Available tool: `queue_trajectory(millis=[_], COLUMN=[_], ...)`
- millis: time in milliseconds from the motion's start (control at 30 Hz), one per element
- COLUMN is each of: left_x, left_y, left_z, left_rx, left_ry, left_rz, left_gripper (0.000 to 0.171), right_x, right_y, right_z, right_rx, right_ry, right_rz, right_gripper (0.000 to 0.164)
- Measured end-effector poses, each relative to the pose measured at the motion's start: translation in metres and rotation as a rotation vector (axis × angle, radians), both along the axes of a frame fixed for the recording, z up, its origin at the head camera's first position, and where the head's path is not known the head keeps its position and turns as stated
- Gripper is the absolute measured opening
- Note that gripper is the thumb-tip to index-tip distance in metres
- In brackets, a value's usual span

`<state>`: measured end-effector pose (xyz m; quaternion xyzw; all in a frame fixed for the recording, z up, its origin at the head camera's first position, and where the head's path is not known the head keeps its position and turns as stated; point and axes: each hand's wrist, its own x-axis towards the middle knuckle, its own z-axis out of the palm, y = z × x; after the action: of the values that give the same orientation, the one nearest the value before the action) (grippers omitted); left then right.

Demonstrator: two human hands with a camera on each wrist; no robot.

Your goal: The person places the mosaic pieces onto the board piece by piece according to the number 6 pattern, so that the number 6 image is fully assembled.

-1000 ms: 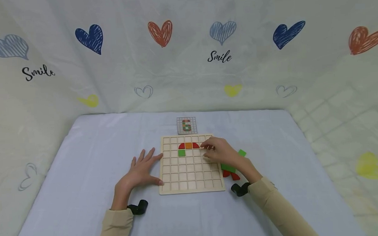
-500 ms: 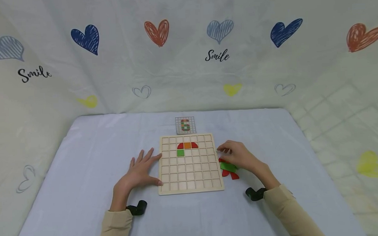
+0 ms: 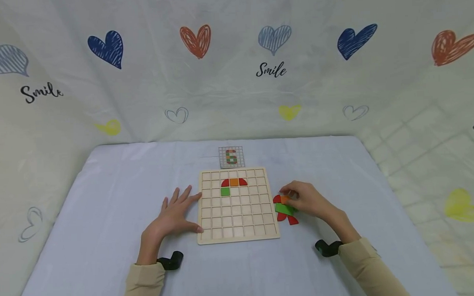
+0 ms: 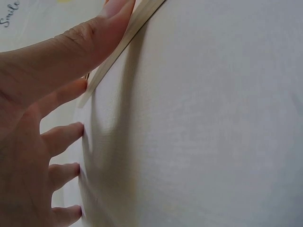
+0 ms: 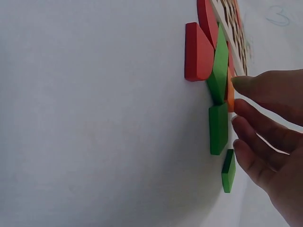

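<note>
My left hand [image 3: 174, 216] lies spread at the left edge of the grid board [image 3: 238, 207], its thumb and one finger touching the wooden rim. Set in the board are two red rounded pieces [image 3: 224, 183], an orange square [image 3: 234, 182] between them and a green square [image 3: 225, 191] below. Right of the board, my right hand [image 3: 305, 198] is at a small pile. Its thumb and forefinger tips are beside an orange block [image 5: 230, 92]; whether they grip it is unclear. Green blocks [image 5: 218, 128] and a red rounded block [image 5: 198, 52] lie close by.
A small card [image 3: 231, 157] with a coloured figure 6 on a grid lies behind the board. White cloth [image 3: 117, 195] covers the table. Behind hangs a cloth backdrop [image 3: 227, 91] with printed hearts.
My right hand has moved away from the board, rightward and down to the pile, uncovering several pieces there. The left hand stays at the board's edge.
</note>
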<state>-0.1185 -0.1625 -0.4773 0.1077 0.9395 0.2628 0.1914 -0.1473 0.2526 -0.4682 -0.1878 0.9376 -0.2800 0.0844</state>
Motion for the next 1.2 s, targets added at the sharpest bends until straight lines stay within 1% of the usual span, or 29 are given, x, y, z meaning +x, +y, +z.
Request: queue_trajectory(millis=[133,267,467,700,933,1000,1067,1200], left_x=[0.0,0.0,0.0,0.0,0.0,0.0,0.001,0.001], left_y=[-0.001,-0.001,0.0,0.0,0.0,0.001,0.001,0.002], left_z=[-0.002,-0.001,0.002,0.0,0.002,0.002,0.002,0.002], left_rx=[0.006,0.008,0.009,0.004,-0.001,-0.004,-0.005,-0.004], left_ry=[-0.001,0.0,0.002,0.011,-0.001,-0.001,-0.005,-0.007], left_rz=[0.005,0.009,0.009,0.002,0.011,0.013,0.015,0.02], left_gripper=[0.109,0.108,0.109,0.108,0.108,0.108,0.108,0.108], right_x=[-0.002,-0.004,-0.005,-0.006,-0.006,-0.006,-0.005,-0.004], right_y=[0.0,-0.003,-0.004,-0.005,-0.006,-0.006,-0.007,-0.01], right_z=[-0.003,-0.006,-0.003,-0.002,-0.002,-0.001,0.0,0.002], right_rx=[0.026,0.055,0.077,0.061,0.034,0.03,0.019,-0.031], right_ry=[0.01,0.015,-0.009,-0.008,0.005,0.009,0.004,-0.036], right_rz=[0.015,0.014,0.022,0.042,0.075,0.069,0.045,-0.012], right_gripper=[0.025,0.023,0.022,0.021,0.021,0.019,0.018,0.022])
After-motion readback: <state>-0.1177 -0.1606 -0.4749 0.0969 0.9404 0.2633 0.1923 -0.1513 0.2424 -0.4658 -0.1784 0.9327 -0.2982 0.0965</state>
